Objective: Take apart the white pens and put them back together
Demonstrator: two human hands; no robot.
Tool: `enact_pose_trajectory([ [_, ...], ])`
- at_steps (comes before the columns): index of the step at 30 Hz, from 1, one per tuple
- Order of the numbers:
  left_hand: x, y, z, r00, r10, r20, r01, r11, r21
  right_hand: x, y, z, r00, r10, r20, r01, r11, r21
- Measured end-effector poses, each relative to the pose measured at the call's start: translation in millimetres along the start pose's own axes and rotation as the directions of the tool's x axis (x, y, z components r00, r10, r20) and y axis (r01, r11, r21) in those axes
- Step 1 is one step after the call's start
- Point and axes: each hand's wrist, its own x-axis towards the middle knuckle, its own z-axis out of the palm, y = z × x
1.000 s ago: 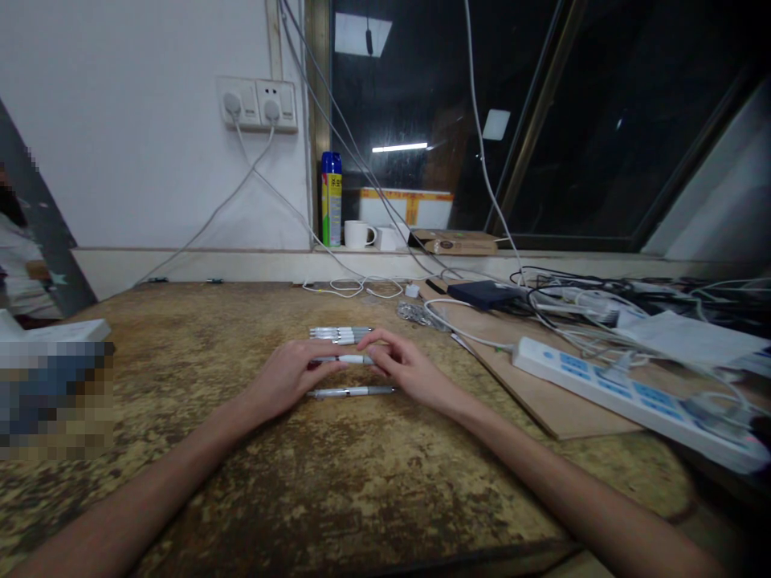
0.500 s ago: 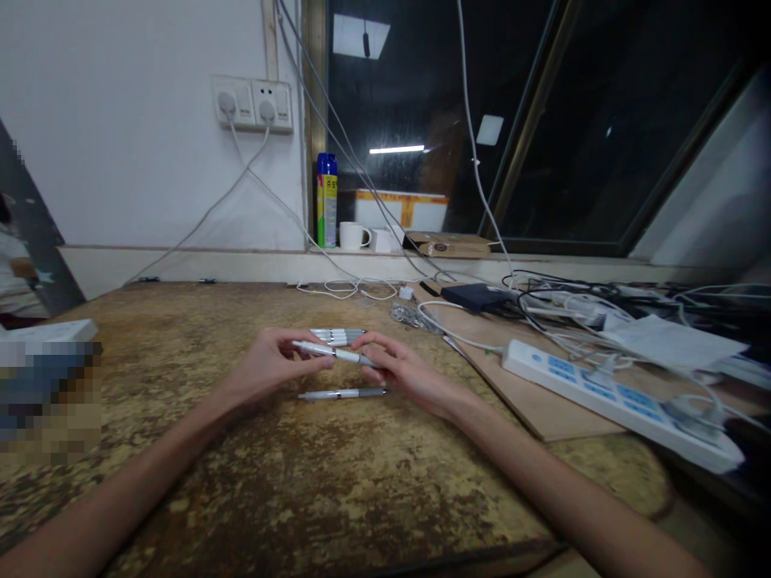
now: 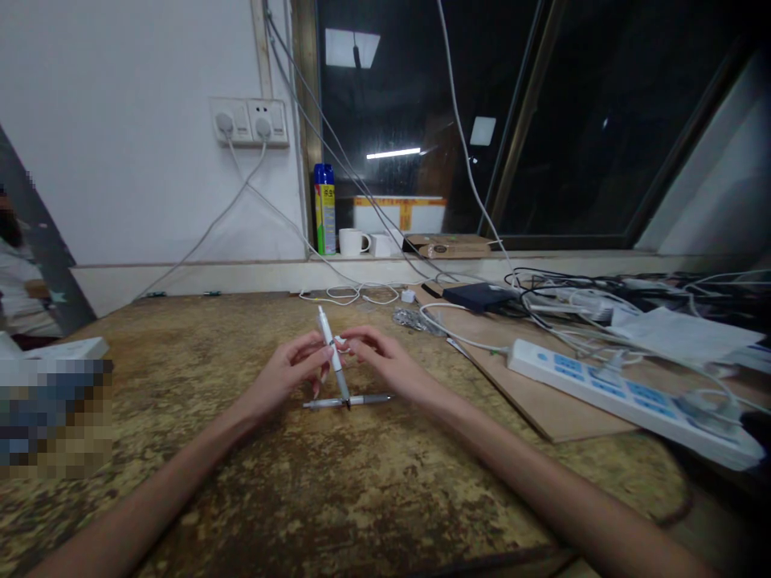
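A white-and-grey pen stands steeply tilted, pinched near its middle between the thumb and fingers of my left hand. Its grey lower end points down over a second pen, which lies crosswise on the worn wooden table. Close by on the right is my right hand, its fingers bent and slightly apart beside the pen. Something white shows in the gap by its fingertips, too small to make out. The area behind both hands is largely hidden.
A white power strip with plugs lies on a brown board to the right, among tangled cables. Beyond the hands are a clear bag of small parts and a dark flat box. A spray can and a mug stand on the sill.
The held pen has turned from nearly level to steeply upright. My right fingers have come off its grey end. The several pens lying behind are now mostly hidden by my hands.
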Motion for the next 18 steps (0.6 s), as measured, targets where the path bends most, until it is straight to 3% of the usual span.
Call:
enact_pose_trajectory([
  [3,-1.3,1.6,0.0,1.000,0.014,0.001,-0.014,0.999,0.053,13.3,-11.4,6.9,0.996,-0.085,-0.003,0.085,0.996,0.011],
  [8,0.5,1.1,-3.9,1.000,0.012,-0.028,-0.009,0.995,0.096,28.0,-31.8,16.1,0.991,-0.123,0.057,0.123,0.992,0.013],
  [12,5.0,-4.5,-13.3,0.995,0.036,-0.097,-0.031,0.998,0.057,31.1,-42.4,5.1,0.996,-0.064,-0.060,0.078,0.961,0.265],
  [15,7.6,-12.6,-19.3,0.992,0.010,-0.128,0.000,0.997,0.081,30.3,-43.1,-8.3,0.993,-0.006,-0.115,0.068,0.839,0.540],
  [18,9.1,-20.0,-21.7,0.990,-0.030,-0.137,0.046,0.993,0.112,28.6,-38.4,-19.1,0.988,0.081,-0.134,0.034,0.723,0.690],
])
